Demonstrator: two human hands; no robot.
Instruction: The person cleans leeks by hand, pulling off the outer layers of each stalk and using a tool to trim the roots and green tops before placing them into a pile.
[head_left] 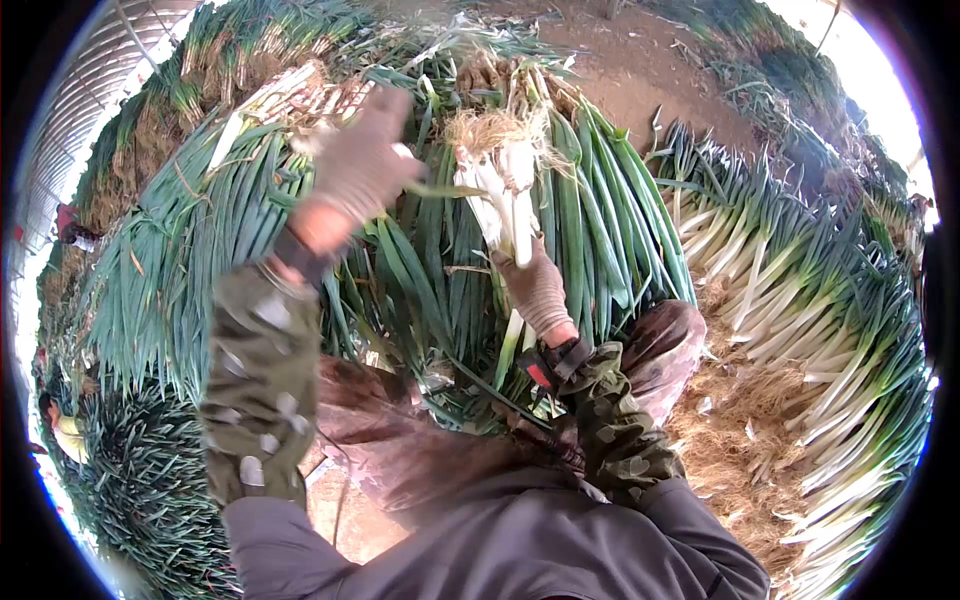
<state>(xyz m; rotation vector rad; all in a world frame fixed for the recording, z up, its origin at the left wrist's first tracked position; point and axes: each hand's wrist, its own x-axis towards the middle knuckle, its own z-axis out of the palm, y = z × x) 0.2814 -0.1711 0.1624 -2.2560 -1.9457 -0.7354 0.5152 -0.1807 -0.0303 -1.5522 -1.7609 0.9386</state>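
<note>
My right hand (537, 287), in a beige knit glove, is closed round several leeks (512, 190). Their white shanks and hairy roots point away from me, above a heap of long green leaves (590, 210). My left hand (368, 152), gloved too, is smeared by motion to the left of these leeks. A narrow yellowish-green leaf strip (445, 190) stretches between it and the white shanks; whether the fingers grip the strip I cannot tell.
On the right, a long row of leeks (770, 290) with white shanks lies beside loose root trimmings (735, 430). Leafy piles (190, 250) stand at the left, and bare soil (625, 70) shows at the back. My knees flank the heap.
</note>
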